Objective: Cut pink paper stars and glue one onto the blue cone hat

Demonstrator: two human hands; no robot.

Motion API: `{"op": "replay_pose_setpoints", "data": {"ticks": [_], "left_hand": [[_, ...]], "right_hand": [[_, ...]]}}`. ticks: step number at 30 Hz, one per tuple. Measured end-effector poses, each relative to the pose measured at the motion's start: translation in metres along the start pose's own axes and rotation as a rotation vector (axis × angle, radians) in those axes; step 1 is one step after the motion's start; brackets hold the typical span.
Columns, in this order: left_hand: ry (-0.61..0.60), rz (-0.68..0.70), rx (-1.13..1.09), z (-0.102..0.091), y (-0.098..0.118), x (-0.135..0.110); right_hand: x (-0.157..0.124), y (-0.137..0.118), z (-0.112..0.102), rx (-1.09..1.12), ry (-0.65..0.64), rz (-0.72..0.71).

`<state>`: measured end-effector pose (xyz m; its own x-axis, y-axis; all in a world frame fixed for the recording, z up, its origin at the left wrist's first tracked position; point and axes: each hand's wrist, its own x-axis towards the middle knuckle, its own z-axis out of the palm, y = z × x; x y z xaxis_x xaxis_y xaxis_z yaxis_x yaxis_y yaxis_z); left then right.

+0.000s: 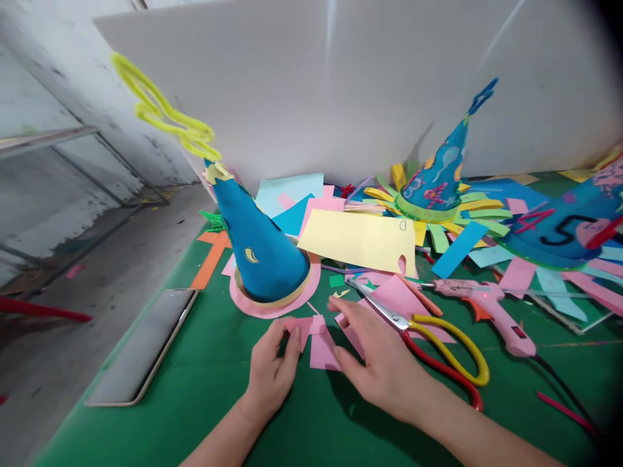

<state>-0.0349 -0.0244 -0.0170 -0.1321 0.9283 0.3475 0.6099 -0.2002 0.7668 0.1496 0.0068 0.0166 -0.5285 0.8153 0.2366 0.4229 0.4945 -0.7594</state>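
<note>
My left hand (273, 362) pinches a small piece of pink paper (304, 331) between thumb and fingers. My right hand (377, 357) is open, thumb and fingers spread, just above the table. Between the hands lies a pink paper strip (323, 351), close to the right thumb; whether they touch I cannot tell. Behind my left hand stands a blue cone party hat (263, 246) with a pink brim, a small yellow paper shape on its side and a yellow fuzzy-wire loop on top. Scissors (406, 324) with one yellow and one red handle lie partly behind my right hand, on pink paper.
A phone (146, 350) lies at the table's left edge. To the right are a pink hot glue gun (487, 305) with its cord and two more decorated blue hats (440, 172). A cream paper sheet (357, 240) and coloured scraps cover the back, before a white board (311, 84).
</note>
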Motion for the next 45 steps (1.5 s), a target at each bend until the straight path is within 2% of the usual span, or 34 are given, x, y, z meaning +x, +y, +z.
{"op": "replay_pose_setpoints", "data": {"ticks": [3,6,8,11,16,20,25,28,31,35,41,45], "left_hand": [[0.046,-0.133,-0.161,0.002,-0.002,0.002],[0.066,-0.296,-0.359,0.002,0.0,0.006],[0.038,-0.395,-0.513,0.002,0.005,0.009],[-0.045,-0.458,-0.693,0.002,0.015,0.009],[-0.036,-0.562,-0.798,-0.002,0.024,0.01],[0.039,-0.679,-0.818,-0.02,0.022,0.014],[-0.021,-0.708,-0.874,-0.047,0.019,0.019],[-0.075,-0.707,-0.905,-0.05,0.021,0.019],[-0.146,-0.683,-0.903,-0.041,0.025,0.019],[-0.242,-0.638,-0.861,-0.022,0.028,0.024],[-0.314,-0.66,-0.931,-0.008,0.02,0.029],[-0.39,-0.655,-0.96,-0.006,0.012,0.027]], "right_hand": [[0.014,-0.009,0.01,0.158,-0.05,0.004],[0.018,-0.011,0.016,0.245,-0.039,0.097],[0.02,-0.01,0.02,0.299,-0.032,0.163],[0.022,-0.008,0.025,0.33,-0.039,0.203],[0.026,-0.002,0.026,0.287,-0.089,0.179],[0.026,0.003,0.025,0.32,-0.088,0.166],[0.025,0.011,0.024,0.277,0.068,0.202],[0.024,0.011,0.023,0.229,0.162,0.193],[0.025,0.006,0.021,0.269,0.161,0.18],[0.025,-0.002,0.021,0.432,-0.001,0.221],[0.024,0.001,0.032,0.643,0.07,0.419],[0.022,0.004,0.033,0.696,0.052,0.463]]}}
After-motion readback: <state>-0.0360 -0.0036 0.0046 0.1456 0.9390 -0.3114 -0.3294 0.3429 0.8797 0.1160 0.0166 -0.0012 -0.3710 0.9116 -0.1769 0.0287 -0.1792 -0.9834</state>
